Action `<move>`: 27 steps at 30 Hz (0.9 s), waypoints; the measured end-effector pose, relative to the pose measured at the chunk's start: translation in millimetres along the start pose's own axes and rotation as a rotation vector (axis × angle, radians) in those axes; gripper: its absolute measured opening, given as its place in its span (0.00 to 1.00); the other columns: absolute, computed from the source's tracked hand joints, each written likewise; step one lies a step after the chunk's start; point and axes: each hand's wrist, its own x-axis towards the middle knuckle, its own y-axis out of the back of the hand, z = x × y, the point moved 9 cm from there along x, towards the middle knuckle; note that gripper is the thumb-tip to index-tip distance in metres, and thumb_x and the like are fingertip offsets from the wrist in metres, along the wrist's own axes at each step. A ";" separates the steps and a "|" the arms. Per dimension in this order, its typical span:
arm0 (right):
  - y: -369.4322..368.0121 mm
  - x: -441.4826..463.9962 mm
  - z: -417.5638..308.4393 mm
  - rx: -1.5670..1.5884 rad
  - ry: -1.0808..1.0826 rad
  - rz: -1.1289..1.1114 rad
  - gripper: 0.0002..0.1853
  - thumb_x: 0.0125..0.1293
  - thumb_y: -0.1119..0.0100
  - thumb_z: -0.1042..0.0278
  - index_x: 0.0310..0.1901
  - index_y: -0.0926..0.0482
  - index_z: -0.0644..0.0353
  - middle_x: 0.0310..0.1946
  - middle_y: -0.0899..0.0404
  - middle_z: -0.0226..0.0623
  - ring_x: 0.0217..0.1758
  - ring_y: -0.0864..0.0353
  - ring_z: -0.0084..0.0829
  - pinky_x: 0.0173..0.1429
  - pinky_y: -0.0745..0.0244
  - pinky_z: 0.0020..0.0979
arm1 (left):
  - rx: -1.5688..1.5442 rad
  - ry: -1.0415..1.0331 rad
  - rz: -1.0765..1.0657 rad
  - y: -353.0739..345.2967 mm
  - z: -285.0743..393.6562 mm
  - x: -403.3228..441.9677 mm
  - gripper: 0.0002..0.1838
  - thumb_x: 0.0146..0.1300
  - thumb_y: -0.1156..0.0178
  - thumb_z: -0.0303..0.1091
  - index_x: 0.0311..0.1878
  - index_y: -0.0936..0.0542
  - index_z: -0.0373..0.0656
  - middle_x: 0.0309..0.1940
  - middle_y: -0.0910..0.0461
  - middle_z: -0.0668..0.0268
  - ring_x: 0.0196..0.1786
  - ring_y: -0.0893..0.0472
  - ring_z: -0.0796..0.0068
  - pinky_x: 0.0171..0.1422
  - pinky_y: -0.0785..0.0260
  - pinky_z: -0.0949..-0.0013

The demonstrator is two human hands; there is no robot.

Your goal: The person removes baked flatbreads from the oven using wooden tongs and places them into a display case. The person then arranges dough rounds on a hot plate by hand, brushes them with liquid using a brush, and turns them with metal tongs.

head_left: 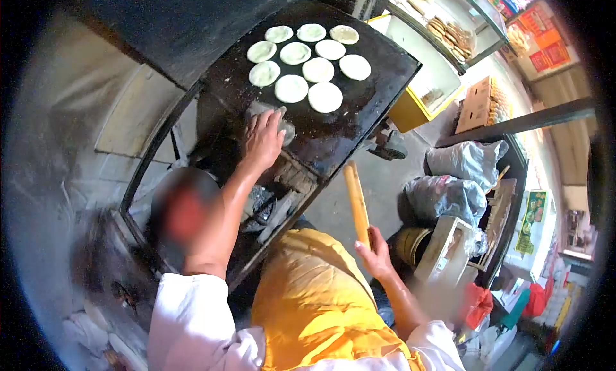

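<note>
Several round, flat dough discs (325, 97) lie in rows on a dark griddle plate (378, 114). At the plate's near left edge, my left hand (263, 141) presses down with its fingers on a grey, cloth-like rag (288, 133), which shows on both sides of the fingers. My right hand (377, 255) is wrapped round the lower end of a long, pale wooden stick (356, 201). The stick points up and away, beside the plate's near right corner and in front of the yellow apron (308, 281). Its exact kind is unclear.
A yellow-rimmed bin (410, 111) stands right of the griddle. Full plastic sacks (446, 198) and a wooden crate (446, 249) sit on the right. Shelves with baked goods (449, 37) are at the upper right. Below the plate is a metal frame holding pieces of wood (279, 217).
</note>
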 end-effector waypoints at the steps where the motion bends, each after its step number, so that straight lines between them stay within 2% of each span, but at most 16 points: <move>1: -12.7 6.6 -22.3 -0.036 0.098 0.056 0.38 0.63 0.32 0.60 0.67 0.40 0.71 0.54 0.23 0.48 0.55 0.23 0.35 0.62 0.28 0.37 | 0.072 -0.048 -0.023 -3.2 2.4 11.6 0.26 0.65 0.38 0.37 0.64 0.29 0.41 0.61 0.29 0.55 0.62 0.29 0.51 0.67 0.37 0.53; 3: -41.2 14.6 -58.2 0.015 0.137 0.061 0.38 0.62 0.31 0.59 0.67 0.39 0.69 0.53 0.23 0.48 0.56 0.23 0.34 0.62 0.28 0.36 | 0.155 -0.142 -0.098 -13.0 1.5 27.8 0.28 0.64 0.38 0.42 0.65 0.29 0.43 0.59 0.25 0.56 0.65 0.29 0.56 0.72 0.43 0.52; 4: -52.5 17.5 -57.3 0.000 0.056 0.049 0.38 0.61 0.31 0.59 0.67 0.38 0.67 0.53 0.22 0.48 0.57 0.23 0.36 0.63 0.29 0.38 | 0.141 -0.179 -0.119 -32.4 -10.7 25.8 0.27 0.65 0.38 0.45 0.63 0.27 0.41 0.54 0.22 0.55 0.62 0.27 0.55 0.69 0.39 0.52; 5: -62.0 23.5 -46.4 -0.045 0.012 0.044 0.37 0.61 0.32 0.54 0.65 0.35 0.67 0.53 0.21 0.48 0.56 0.21 0.37 0.62 0.28 0.39 | 0.108 -0.219 -0.118 -36.5 -14.7 27.2 0.22 0.65 0.39 0.42 0.58 0.22 0.40 0.50 0.21 0.55 0.57 0.24 0.54 0.67 0.39 0.50; 6: -71.8 23.5 -42.0 -0.103 -0.185 -0.103 0.36 0.61 0.32 0.49 0.62 0.32 0.67 0.52 0.20 0.51 0.56 0.19 0.40 0.62 0.27 0.41 | 0.092 -0.193 -0.143 -37.7 -17.8 31.8 0.18 0.67 0.42 0.43 0.49 0.19 0.38 0.46 0.20 0.53 0.52 0.24 0.51 0.63 0.36 0.49; 7: -75.4 24.8 -22.4 -0.174 -0.102 -0.029 0.38 0.58 0.33 0.42 0.59 0.29 0.67 0.52 0.19 0.54 0.54 0.18 0.44 0.60 0.26 0.42 | 0.115 -0.144 -0.302 -46.9 -18.1 34.8 0.18 0.68 0.44 0.43 0.45 0.19 0.36 0.44 0.21 0.52 0.51 0.24 0.49 0.59 0.35 0.49; 8: -77.3 18.1 -33.5 -0.267 -0.156 -0.081 0.40 0.57 0.33 0.39 0.59 0.29 0.67 0.52 0.21 0.58 0.55 0.19 0.49 0.59 0.26 0.44 | 0.337 -0.145 -0.548 -17.3 34.4 38.1 0.18 0.69 0.46 0.43 0.43 0.19 0.35 0.45 0.21 0.51 0.51 0.24 0.48 0.57 0.34 0.49; 10: -77.5 7.5 -47.3 -0.248 -0.057 -0.026 0.42 0.57 0.35 0.36 0.59 0.31 0.67 0.48 0.20 0.57 0.51 0.19 0.51 0.55 0.25 0.44 | 0.073 -0.170 -0.368 -72.1 -33.7 23.8 0.14 0.70 0.48 0.40 0.36 0.23 0.37 0.41 0.25 0.51 0.47 0.26 0.47 0.54 0.35 0.48; 11: -79.7 2.9 -45.9 -0.198 0.015 0.008 0.42 0.58 0.35 0.37 0.60 0.32 0.68 0.46 0.20 0.57 0.50 0.19 0.51 0.54 0.25 0.44 | 0.079 -0.240 -0.178 -57.0 -25.1 18.2 0.12 0.70 0.49 0.37 0.35 0.27 0.37 0.39 0.28 0.52 0.46 0.27 0.48 0.54 0.36 0.48; 14: -87.2 -0.5 -43.6 -0.192 0.012 0.107 0.41 0.59 0.36 0.38 0.60 0.33 0.68 0.45 0.20 0.57 0.48 0.19 0.51 0.52 0.25 0.44 | 0.090 -0.337 -0.173 -56.1 -17.5 17.9 0.10 0.69 0.48 0.35 0.36 0.27 0.37 0.39 0.29 0.53 0.47 0.27 0.49 0.54 0.36 0.48; 17: -103.1 -6.6 -47.2 -0.138 -0.035 0.109 0.41 0.60 0.36 0.39 0.61 0.33 0.69 0.46 0.21 0.58 0.48 0.19 0.50 0.52 0.25 0.43 | 0.109 -0.299 -0.099 -56.4 -23.6 20.1 0.09 0.68 0.48 0.34 0.36 0.28 0.38 0.38 0.28 0.54 0.46 0.27 0.49 0.54 0.36 0.48; 21: -114.7 -12.0 -76.4 -0.212 0.037 0.066 0.42 0.60 0.35 0.40 0.64 0.36 0.69 0.47 0.20 0.58 0.48 0.19 0.49 0.52 0.25 0.42 | 0.055 -0.241 -0.072 -43.1 -26.3 12.0 0.07 0.66 0.48 0.32 0.35 0.27 0.38 0.37 0.28 0.54 0.47 0.27 0.49 0.56 0.36 0.48; 22: -114.6 -8.1 -80.7 -0.259 0.086 0.097 0.43 0.61 0.36 0.40 0.65 0.37 0.69 0.49 0.21 0.58 0.49 0.19 0.49 0.53 0.25 0.42 | -0.026 -0.227 -0.140 -43.4 -23.6 9.3 0.07 0.65 0.48 0.32 0.35 0.27 0.38 0.38 0.27 0.54 0.47 0.27 0.49 0.56 0.36 0.48; 23: -115.1 -1.6 -95.3 -0.223 0.031 0.017 0.42 0.61 0.36 0.40 0.65 0.36 0.68 0.50 0.22 0.58 0.51 0.20 0.49 0.54 0.25 0.43 | -0.093 -0.199 -0.205 -38.2 -31.2 2.4 0.07 0.65 0.48 0.32 0.35 0.27 0.38 0.39 0.27 0.54 0.47 0.27 0.49 0.56 0.36 0.48; 25: -114.8 8.7 -114.1 -0.247 0.146 0.062 0.41 0.62 0.37 0.40 0.63 0.35 0.68 0.49 0.22 0.57 0.50 0.20 0.49 0.53 0.26 0.43 | 0.168 -0.205 -0.224 -24.7 -32.6 -14.9 0.07 0.64 0.47 0.32 0.33 0.26 0.39 0.38 0.26 0.54 0.46 0.26 0.49 0.56 0.35 0.48; 27: -122.0 27.9 -116.9 -0.235 0.165 -0.029 0.40 0.63 0.37 0.39 0.61 0.34 0.67 0.47 0.22 0.57 0.50 0.20 0.49 0.53 0.26 0.44 | 0.074 -0.201 -0.079 -18.1 -56.5 -39.2 0.08 0.62 0.45 0.31 0.29 0.26 0.39 0.33 0.26 0.54 0.42 0.26 0.48 0.53 0.34 0.48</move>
